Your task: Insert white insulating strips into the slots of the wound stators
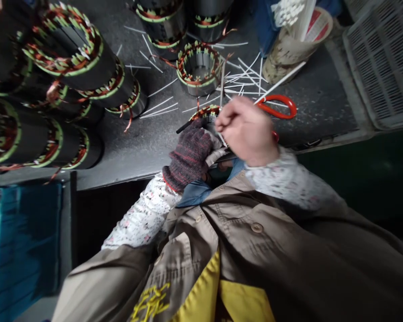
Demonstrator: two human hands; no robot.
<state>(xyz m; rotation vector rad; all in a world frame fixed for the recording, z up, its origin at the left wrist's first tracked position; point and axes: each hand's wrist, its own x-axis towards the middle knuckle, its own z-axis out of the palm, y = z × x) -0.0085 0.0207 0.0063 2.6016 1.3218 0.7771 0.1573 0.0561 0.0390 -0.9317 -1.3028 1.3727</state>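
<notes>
At twelve o'clock, our grey-knit-gloved left hand (190,151) grips a round, copper-wound metal stator (208,109); beside it, our bare right hand (250,129) curls, hold untellable. Slack left fingers could let it twist.

Left hand (191,154) was in a dark knit glove with red flecks, back of the hand up, fingers bent forward and inward; fingertips partly hidden, so grip unclear. Right hand (246,129) was bare, raised close by on the right, fingers curled toward the palm, knuckles up, slightly motion-blurred. Couldn't tell how tight its grip was. Both forearms, in floral sleeves (292,179), angled inward from the sides, elbows out, wrists meeting in front of the torso (235,232).
</notes>
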